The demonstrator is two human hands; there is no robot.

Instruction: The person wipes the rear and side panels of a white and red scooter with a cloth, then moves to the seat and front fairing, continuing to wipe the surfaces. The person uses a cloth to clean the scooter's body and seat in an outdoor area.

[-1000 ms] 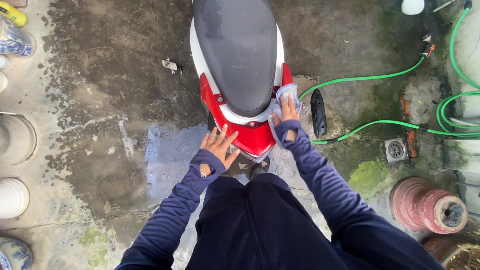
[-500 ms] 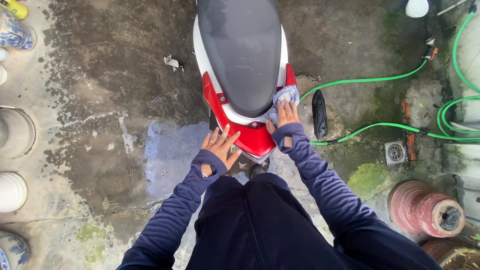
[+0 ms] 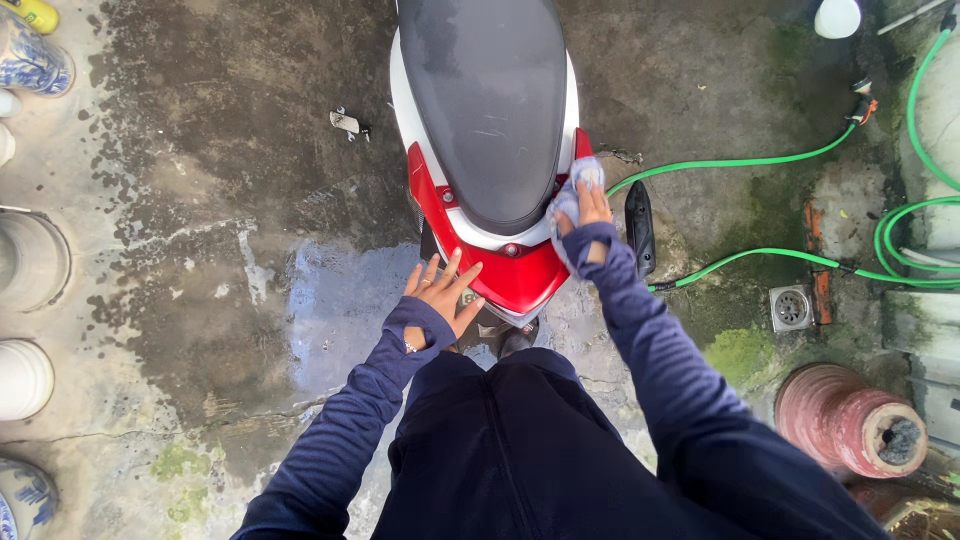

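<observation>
Head view, looking straight down at the rear of a red and white scooter (image 3: 500, 270) with a dark grey seat (image 3: 485, 100). Right hand (image 3: 590, 212) presses a pale blue cloth (image 3: 575, 185) against the right side of the tail, at the seam between seat and red panel; fingers curled over the cloth, gripping it, with the cloth bunched under and beyond the fingertips. Left hand (image 3: 442, 290) empty, fingers spread wide and flat, resting on the near left edge of the red tail panel. Both arms in dark blue sleeves. Black part (image 3: 638, 228) lies on the concrete floor (image 3: 250, 200) just right of the right hand. Green hose (image 3: 790, 200) runs across the floor further right, near a square drain (image 3: 791, 306). Wet patch on the floor left of the left hand.
</observation>
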